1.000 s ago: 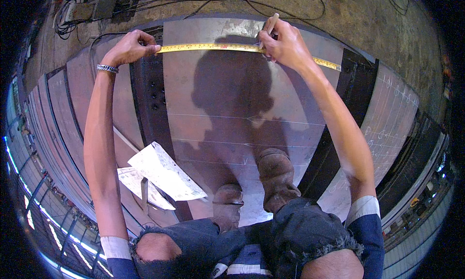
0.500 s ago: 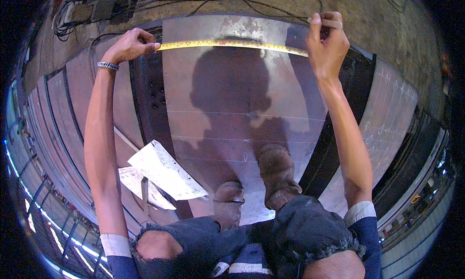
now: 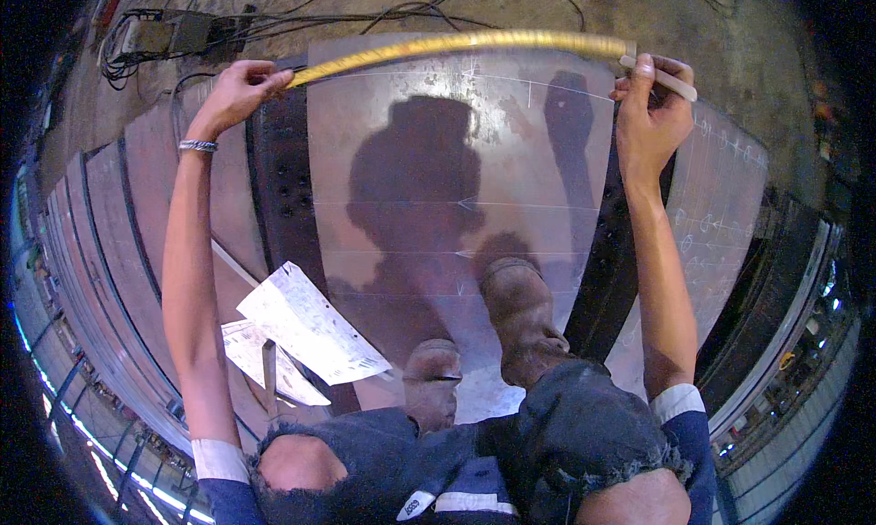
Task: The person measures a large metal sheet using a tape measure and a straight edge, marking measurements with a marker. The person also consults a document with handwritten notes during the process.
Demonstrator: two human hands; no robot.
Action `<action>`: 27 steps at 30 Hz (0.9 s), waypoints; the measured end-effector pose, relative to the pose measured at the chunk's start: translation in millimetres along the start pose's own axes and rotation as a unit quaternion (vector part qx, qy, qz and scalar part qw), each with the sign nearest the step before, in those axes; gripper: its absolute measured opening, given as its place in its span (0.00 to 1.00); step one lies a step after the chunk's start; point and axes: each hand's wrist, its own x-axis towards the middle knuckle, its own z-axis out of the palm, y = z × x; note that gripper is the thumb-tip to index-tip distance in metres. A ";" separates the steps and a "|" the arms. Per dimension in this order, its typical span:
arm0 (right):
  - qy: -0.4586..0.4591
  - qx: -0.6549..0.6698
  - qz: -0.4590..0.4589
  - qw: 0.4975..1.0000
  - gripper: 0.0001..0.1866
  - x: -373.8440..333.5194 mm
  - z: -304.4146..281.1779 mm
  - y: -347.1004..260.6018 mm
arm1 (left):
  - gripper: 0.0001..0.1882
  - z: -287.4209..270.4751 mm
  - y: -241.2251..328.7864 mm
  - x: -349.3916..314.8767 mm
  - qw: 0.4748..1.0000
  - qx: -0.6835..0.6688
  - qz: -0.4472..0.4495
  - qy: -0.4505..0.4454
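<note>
My left hand (image 3: 245,94), a chain bracelet at its wrist, pinches the left end of a yellow tape measure (image 3: 474,40). The blade bows up and across the far edge of a steel plate (image 3: 538,174); its case is not visible. Closed around a pale flat marking stick (image 3: 677,82), my right hand (image 3: 655,110) is beside the blade's right end. Whether those fingers also touch the blade, I cannot tell. Thin white lines with arrow marks cross the plate, one of them just below the tape.
White paper sheets (image 3: 315,324) lie at the left, with a narrow metal piece (image 3: 269,370) over them. My boots (image 3: 518,315) rest on the plate. Dark steel beams (image 3: 285,187) flank it. Black cables (image 3: 392,14) and a grey box (image 3: 173,34) lie on the floor beyond.
The tape has risen from lying straight across the plate into a bowed arc, uncovering a white line. My right hand has moved right and slightly nearer; my left hand has shifted slightly.
</note>
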 end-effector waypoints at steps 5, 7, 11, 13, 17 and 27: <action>0.008 0.059 -0.064 0.996 0.09 -8.7 -15.6 -26.9 | 0.27 13.0 -86.7 -18.4 0.914 -0.274 0.033 0.296; 0.007 0.053 -0.073 0.996 0.09 -17.8 -22.5 -41.7 | 0.29 13.3 -103.8 -37.0 0.870 -0.332 -0.009 0.364; 0.011 0.062 -0.112 0.992 0.09 -34.4 -36.5 -65.8 | 0.29 20.8 -144.0 -83.7 0.797 -0.359 -0.050 0.483; 0.011 0.074 -0.127 0.989 0.09 -43.9 -46.8 -84.0 | 0.30 28.5 -159.8 -107.3 0.785 -0.336 -0.078 0.515; 0.029 0.046 -0.117 0.992 0.09 -73.6 -74.0 -104.3 | 0.35 63.0 -191.0 -154.1 0.790 -0.195 -0.224 0.536; 0.076 -0.041 -0.150 0.985 0.08 -109.6 -182.9 -134.8 | 0.31 176.2 -250.9 -196.8 0.778 -0.071 -0.331 0.530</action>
